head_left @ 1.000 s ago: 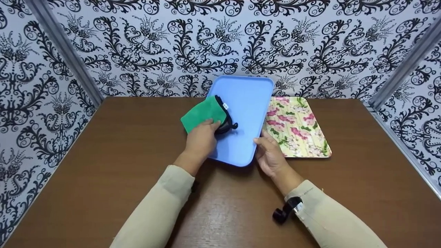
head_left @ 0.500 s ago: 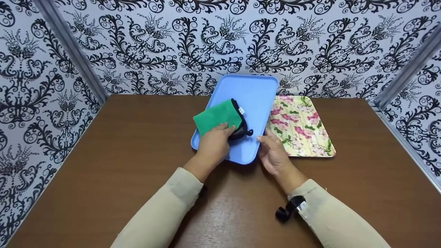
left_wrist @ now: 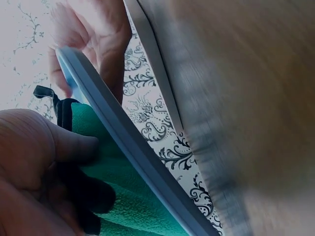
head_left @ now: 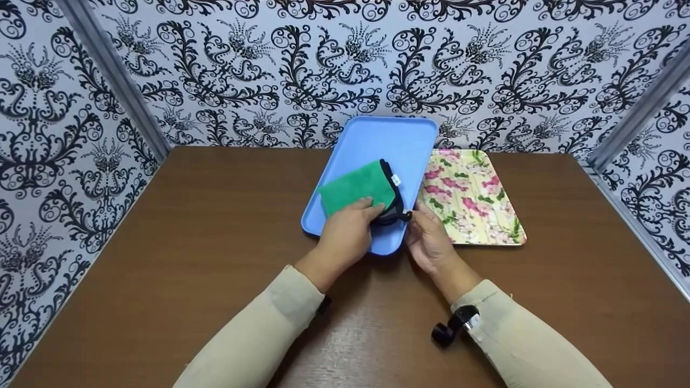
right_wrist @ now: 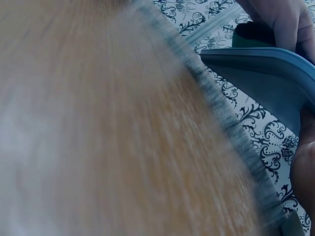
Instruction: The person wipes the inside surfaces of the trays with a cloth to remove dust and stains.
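Observation:
A blue tray (head_left: 372,141) is held tilted above the table, its inner face towards the head camera. My right hand (head_left: 431,245) grips its lower right edge, thumb on the front; its other fingers are partly hidden behind. My left hand (head_left: 347,231) holds a folded green cloth (head_left: 358,186) against the tray's face. The cloth has black edging, a white label and a black loop (head_left: 405,216), which lies by the right thumb. In the left wrist view, the left thumb and fingers pinch the cloth (left_wrist: 133,196) beside the tray's rim (left_wrist: 133,147).
A floral tray (head_left: 474,199) with pink flowers lies on the brown table (head_left: 215,215), right of and partly behind the blue tray. Patterned wall panels (head_left: 242,70) stand at the back and both sides. A black wrist strap (head_left: 461,320) sits over the right sleeve.
My left hand has slid the green cloth rightward and slightly down across the blue tray, to near its right edge. The right hand keeps its grip. The view has shifted slightly.

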The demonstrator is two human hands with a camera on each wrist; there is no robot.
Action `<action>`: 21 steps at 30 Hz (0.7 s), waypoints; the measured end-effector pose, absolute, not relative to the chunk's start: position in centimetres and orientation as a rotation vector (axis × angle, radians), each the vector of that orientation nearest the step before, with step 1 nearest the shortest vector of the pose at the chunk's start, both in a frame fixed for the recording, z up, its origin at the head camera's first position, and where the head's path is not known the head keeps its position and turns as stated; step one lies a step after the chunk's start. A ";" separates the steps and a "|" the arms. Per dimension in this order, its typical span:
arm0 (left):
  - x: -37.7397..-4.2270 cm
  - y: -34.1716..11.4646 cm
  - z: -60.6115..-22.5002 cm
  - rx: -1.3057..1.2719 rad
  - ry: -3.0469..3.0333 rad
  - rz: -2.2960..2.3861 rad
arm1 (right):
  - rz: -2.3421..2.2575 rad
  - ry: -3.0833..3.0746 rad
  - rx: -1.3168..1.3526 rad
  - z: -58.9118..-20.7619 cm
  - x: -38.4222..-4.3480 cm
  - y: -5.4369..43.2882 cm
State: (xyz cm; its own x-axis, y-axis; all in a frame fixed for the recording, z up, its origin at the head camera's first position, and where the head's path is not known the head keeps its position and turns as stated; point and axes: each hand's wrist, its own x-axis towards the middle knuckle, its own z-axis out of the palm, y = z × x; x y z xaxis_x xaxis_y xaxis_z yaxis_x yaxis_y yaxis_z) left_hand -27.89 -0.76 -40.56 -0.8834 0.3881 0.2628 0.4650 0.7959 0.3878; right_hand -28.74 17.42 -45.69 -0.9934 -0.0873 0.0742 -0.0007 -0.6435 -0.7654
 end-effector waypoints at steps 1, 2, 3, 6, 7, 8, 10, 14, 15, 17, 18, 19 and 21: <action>-27.8 -0.7 -40.6 -0.680 -2.812 -0.675 | -2.807 1.295 -0.159 -45.7 -28.7 17.4; -27.7 -0.7 -40.5 -0.686 -2.810 -0.674 | -2.811 1.286 -0.160 -45.7 -28.7 17.4; -27.6 -0.6 -40.5 -0.692 -2.809 -0.674 | -2.815 1.277 -0.159 -45.7 -28.7 17.5; -27.4 -0.4 -40.4 -0.712 -2.809 -0.673 | -2.823 1.261 -0.148 -45.7 -28.7 17.5; -27.3 -0.3 -40.4 -0.721 -2.806 -0.668 | -2.825 1.257 -0.146 -45.7 -28.7 17.6; -27.2 -0.3 -40.4 -0.732 -2.803 -0.659 | -2.828 1.254 -0.140 -45.7 -28.7 17.6; -27.1 -0.2 -40.4 -0.754 -2.791 -0.644 | -2.832 1.248 -0.142 -45.7 -28.6 17.6; -26.9 -0.1 -40.5 -0.802 -2.757 -0.611 | -2.844 1.231 -0.143 -45.7 -28.5 17.7; -26.9 -0.1 -40.5 -0.814 -2.749 -0.606 | -2.847 1.228 -0.142 -45.7 -28.5 17.7; -26.8 -0.2 -40.5 -0.842 -2.725 -0.583 | -2.849 1.225 -0.153 -45.7 -28.5 17.7; -26.8 -0.2 -40.5 -0.857 -2.715 -0.570 | -2.849 1.224 -0.159 -45.7 -28.5 17.6; -26.8 -0.3 -40.4 -0.872 -2.705 -0.553 | -2.847 1.226 -0.165 -45.7 -28.5 17.6; -26.7 -0.4 -40.3 -0.900 -2.688 -0.516 | -2.840 1.235 -0.174 -45.7 -28.5 17.6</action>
State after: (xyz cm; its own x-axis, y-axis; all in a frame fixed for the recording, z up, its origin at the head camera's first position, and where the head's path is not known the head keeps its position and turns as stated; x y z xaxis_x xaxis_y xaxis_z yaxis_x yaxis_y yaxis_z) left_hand -26.73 -0.42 -40.28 -0.7745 0.5270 0.3499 0.6191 0.7450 0.2483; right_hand -28.51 17.62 -45.67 -0.9929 -0.0808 0.0872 -0.0086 -0.6825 -0.7309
